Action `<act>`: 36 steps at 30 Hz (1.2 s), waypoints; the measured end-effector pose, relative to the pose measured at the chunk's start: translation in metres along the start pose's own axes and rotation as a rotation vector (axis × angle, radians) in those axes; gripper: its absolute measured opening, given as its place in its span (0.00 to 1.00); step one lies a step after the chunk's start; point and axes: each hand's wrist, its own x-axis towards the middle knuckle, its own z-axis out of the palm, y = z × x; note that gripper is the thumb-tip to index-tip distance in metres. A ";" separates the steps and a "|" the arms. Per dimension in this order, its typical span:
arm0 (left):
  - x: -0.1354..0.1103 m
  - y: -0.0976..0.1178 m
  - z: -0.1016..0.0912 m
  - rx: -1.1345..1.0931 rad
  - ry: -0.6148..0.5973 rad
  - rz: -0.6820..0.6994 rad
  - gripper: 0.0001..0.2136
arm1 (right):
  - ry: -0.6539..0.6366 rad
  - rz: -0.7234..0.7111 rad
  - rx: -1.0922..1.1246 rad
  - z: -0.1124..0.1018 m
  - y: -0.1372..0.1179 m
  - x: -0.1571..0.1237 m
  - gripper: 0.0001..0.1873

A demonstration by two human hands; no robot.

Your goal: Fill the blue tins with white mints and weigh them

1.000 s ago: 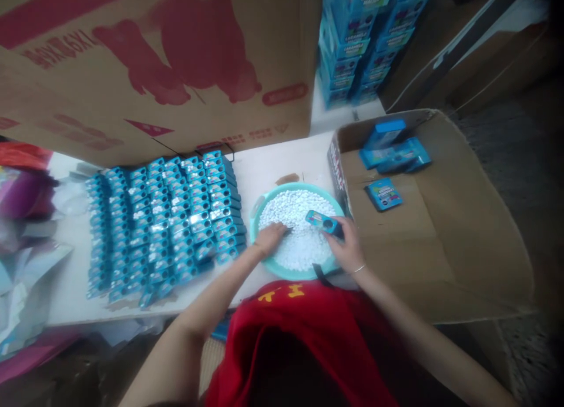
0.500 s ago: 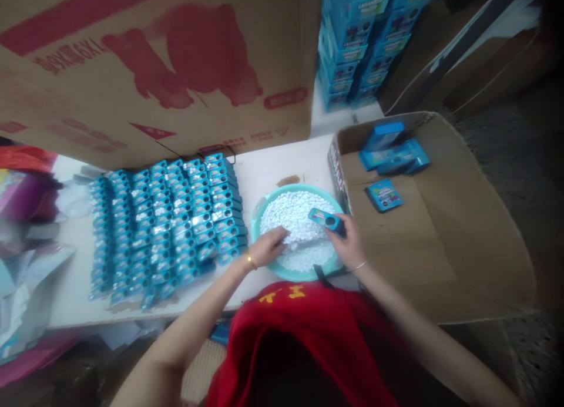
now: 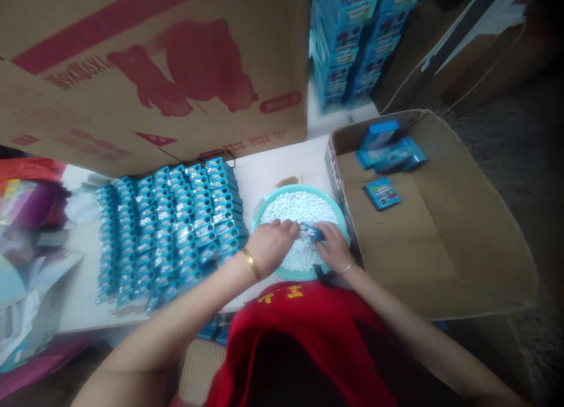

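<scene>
Pack right in the middle of the action now, held over the tub by the right hand, with fingers and thumb closed around its right end. At its other end the left hand is brought in close, palm down, fingers bunched together; whether anything is pinched beneath them cannot be told, as the fingertips are hidden. Just below, white pieces are spread across the tub, and plenty are left, with no bare bottom to be seen.

Out to the left, and what a block this is! Row upon row of blue packs is ranged on the counter, dark round spots turned upward. White specks are caught on some, though pieces or glare cannot be settled from here. A large share seems to have been set out, by the look of it, while the one in hand is plainly not yet placed; what the lined-up ones contain cannot be made out.

Over to the right, beside the tub, an open box is occupied by a few more: one lying flat, others bunched at the far end. Farther back, blue stacks are piled high next to a big carton, which is stood behind the rows.
</scene>
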 end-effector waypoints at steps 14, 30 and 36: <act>0.039 -0.068 0.132 -0.141 -0.015 -0.219 0.14 | 0.103 0.152 0.091 -0.013 0.012 0.003 0.17; 0.048 -0.046 0.173 -0.831 0.209 0.149 0.14 | 0.215 0.336 0.194 -0.014 0.018 0.013 0.21; 0.006 -0.056 0.099 -0.719 0.259 0.206 0.12 | 0.129 0.173 0.067 -0.011 0.017 0.010 0.16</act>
